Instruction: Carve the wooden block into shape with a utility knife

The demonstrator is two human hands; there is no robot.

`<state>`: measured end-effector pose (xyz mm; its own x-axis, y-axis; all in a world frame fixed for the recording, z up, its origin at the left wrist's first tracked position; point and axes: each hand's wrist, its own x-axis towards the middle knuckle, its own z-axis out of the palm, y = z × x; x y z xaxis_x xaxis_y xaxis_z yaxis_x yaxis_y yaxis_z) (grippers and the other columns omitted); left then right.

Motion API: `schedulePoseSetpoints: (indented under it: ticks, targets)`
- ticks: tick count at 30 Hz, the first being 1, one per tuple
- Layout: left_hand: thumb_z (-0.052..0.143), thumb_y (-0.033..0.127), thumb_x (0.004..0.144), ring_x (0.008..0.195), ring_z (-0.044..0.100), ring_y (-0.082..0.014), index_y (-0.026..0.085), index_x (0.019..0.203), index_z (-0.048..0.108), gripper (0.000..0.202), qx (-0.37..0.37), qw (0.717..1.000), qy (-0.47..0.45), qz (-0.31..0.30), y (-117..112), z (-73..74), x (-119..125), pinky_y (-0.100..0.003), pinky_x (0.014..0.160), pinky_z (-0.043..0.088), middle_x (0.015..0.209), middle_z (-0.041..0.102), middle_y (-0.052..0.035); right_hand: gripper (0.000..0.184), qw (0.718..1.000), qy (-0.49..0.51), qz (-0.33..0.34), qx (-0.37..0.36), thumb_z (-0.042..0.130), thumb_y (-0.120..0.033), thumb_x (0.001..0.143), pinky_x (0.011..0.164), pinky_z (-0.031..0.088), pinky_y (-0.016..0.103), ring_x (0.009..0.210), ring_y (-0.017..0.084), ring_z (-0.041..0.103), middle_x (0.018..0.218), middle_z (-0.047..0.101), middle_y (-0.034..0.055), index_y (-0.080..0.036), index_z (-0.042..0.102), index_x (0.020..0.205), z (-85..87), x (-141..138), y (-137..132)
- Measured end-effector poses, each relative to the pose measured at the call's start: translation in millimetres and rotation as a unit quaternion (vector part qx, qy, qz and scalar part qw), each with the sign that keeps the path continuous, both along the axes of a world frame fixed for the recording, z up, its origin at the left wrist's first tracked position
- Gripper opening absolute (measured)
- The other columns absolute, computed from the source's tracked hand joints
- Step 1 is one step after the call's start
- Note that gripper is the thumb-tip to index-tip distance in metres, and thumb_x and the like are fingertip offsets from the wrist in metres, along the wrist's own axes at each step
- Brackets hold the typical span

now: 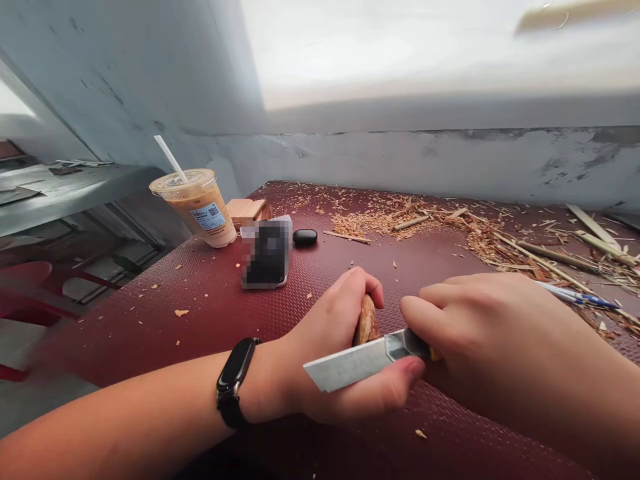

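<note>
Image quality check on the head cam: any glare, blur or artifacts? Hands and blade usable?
Head view: glare washes the upper background nearly white; head view: the red chair at far left is smeared; head view: the phone is partly pixelated; head view: left hand, right hand and knife blade have clear outlines, though the blade's marking is faint.

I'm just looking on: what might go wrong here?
The knife in the right hand has its blade just above the thumb of the left hand; a slip off the wood piece might cut it.

The cup stands near the left edge of the table, close to the phone; a bump might spill the drink.
</note>
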<state>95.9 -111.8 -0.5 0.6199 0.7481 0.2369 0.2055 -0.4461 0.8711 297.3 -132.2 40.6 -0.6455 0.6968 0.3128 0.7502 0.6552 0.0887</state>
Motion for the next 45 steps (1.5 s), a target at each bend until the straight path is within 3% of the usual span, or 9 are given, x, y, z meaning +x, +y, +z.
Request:
schedulePoseSetpoints:
  ticks: [3,8,12,17,20,25,35,41,45]
  targets:
    - [0.069,0.036,0.082,0.055,0.036,-0.0109,0.023,0.097,0.033,0.041,-0.005,1.000,-0.023,-0.018,-3.7,-3.8,0.5,-0.029,0.058,0.033,0.065,0.040,0.0090,0.022,0.999,-0.002,-0.016,0.030,0.059,-0.007,0.065,0.048,0.016,0.030,0.038,0.015,0.041,0.049,0.050,-0.0043,-0.024,0.048,0.058,-4.5,-0.6,-1.3]
    - [0.057,0.033,0.092,0.058,0.041,-0.0123,0.024,0.092,0.030,0.029,0.000,0.999,-0.041,0.004,-9.3,-5.6,0.6,-0.030,0.059,0.035,0.066,0.043,0.0064,0.022,0.996,-0.005,-0.036,0.076,0.054,-0.006,0.071,0.049,0.016,0.030,0.040,0.015,0.041,0.051,0.046,-0.0032,-0.024,0.044,0.061,-12.0,-2.0,-4.5]
    - [0.069,0.042,0.085,0.058,0.040,-0.0114,0.024,0.094,0.029,0.045,-0.037,0.999,-0.026,0.019,-5.5,-3.8,-2.0,-0.029,0.058,0.033,0.067,0.043,0.0074,0.024,0.994,0.011,-0.027,0.107,0.048,-0.006,0.074,0.051,0.017,0.031,0.041,0.015,0.039,0.052,0.045,-0.0023,-0.024,0.042,0.060,-10.2,-2.8,-4.8]
    - [0.080,0.044,0.071,0.058,0.036,-0.0106,0.023,0.098,0.031,0.060,-0.062,0.998,-0.022,-0.019,-2.2,-1.1,-2.7,-0.027,0.054,0.030,0.071,0.043,0.0071,0.022,0.999,-0.002,0.027,0.028,0.051,-0.005,0.070,0.051,0.017,0.033,0.041,0.015,0.041,0.052,0.050,-0.0029,-0.023,0.046,0.059,-5.1,-1.0,-4.0]
    - [0.080,0.043,0.070,0.059,0.036,-0.0107,0.024,0.095,0.032,0.058,-0.068,0.997,-0.018,-0.031,-2.4,-0.1,-2.3,-0.027,0.053,0.030,0.070,0.044,0.0066,0.022,0.998,-0.001,0.041,0.042,0.051,-0.005,0.069,0.051,0.017,0.034,0.041,0.015,0.041,0.052,0.050,-0.0030,-0.023,0.046,0.058,-5.7,-1.3,-3.7]
    - [0.076,0.036,0.072,0.058,0.034,-0.0112,0.024,0.094,0.034,0.049,-0.005,1.000,-0.021,-0.016,-2.2,-1.2,-3.9,-0.028,0.055,0.033,0.069,0.042,0.0070,0.024,0.997,0.001,0.046,0.060,0.049,-0.006,0.077,0.053,0.022,0.033,0.043,0.015,0.042,0.053,0.049,-0.0034,-0.024,0.046,0.061,-9.8,-4.5,-4.1]
    - [0.063,0.038,0.089,0.055,0.037,-0.0105,0.024,0.092,0.027,0.039,-0.059,0.997,-0.039,-0.021,-7.3,-2.1,-4.2,-0.027,0.054,0.031,0.062,0.041,0.0090,0.025,0.992,0.008,-0.012,0.125,0.051,-0.009,0.081,0.053,0.018,0.033,0.044,0.016,0.042,0.055,0.045,-0.0023,-0.024,0.042,0.063,-18.6,-6.0,-8.0]
    - [0.077,0.045,0.073,0.058,0.035,-0.0107,0.023,0.097,0.031,0.057,-0.052,0.998,-0.030,-0.003,-4.2,-1.2,-4.3,-0.028,0.054,0.028,0.069,0.043,0.0069,0.024,0.995,0.014,0.030,0.099,0.049,-0.005,0.074,0.055,0.021,0.033,0.045,0.017,0.041,0.055,0.046,-0.0030,-0.024,0.042,0.062,-13.7,-5.9,-6.0]
    - [0.077,0.040,0.070,0.058,0.031,-0.0102,0.024,0.093,0.031,0.054,-0.066,0.997,-0.028,-0.002,-4.3,0.9,-1.8,-0.027,0.054,0.028,0.068,0.039,0.0077,0.025,0.995,0.007,0.051,0.082,0.050,-0.006,0.077,0.054,0.021,0.034,0.045,0.016,0.039,0.054,0.046,-0.0037,-0.024,0.043,0.061,-10.5,-5.4,-3.8]
